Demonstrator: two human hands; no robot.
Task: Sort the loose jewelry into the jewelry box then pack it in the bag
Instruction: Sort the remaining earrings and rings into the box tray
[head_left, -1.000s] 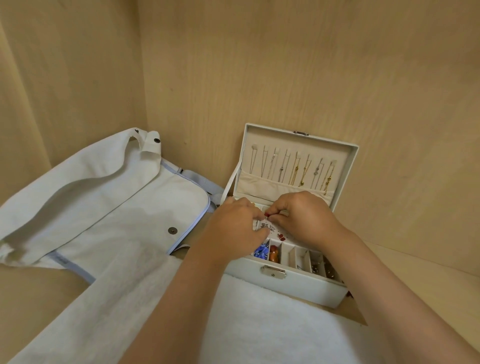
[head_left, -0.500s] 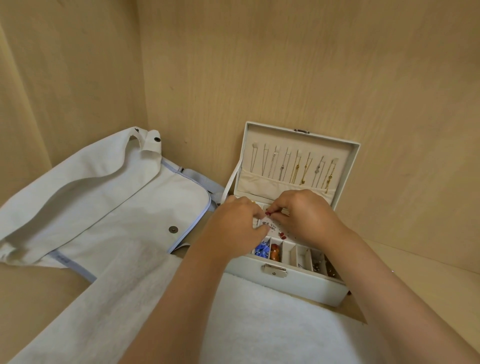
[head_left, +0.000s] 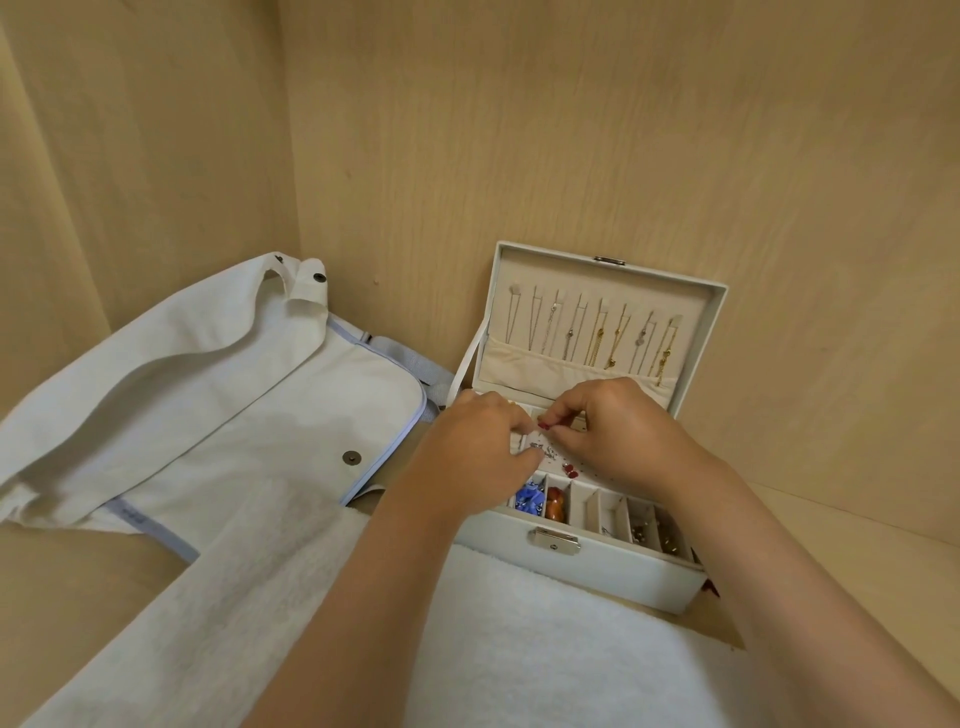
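Wood panels close in your shelf. Left of your left hand (head_left: 475, 449), the bag (head_left: 234, 415) lies waiting. You seem mid-sort: that hand and your right hand (head_left: 615, 431) curl fingertip to fingertip, pinching a tiny piece too small to identify, over the open jewelry box (head_left: 613, 579). Next, seat it carefully in a compartment.

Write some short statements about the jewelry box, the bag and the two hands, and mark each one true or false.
1. The jewelry box has its lid open. True.
2. The bag lies right of the box. False: it lies left of it.
3. Necklaces hang inside the lid. True.
4. Both hands rest on the bag. False: the left hand and right hand are over the box's compartments.
5. A white towel lies in front of the box. True.
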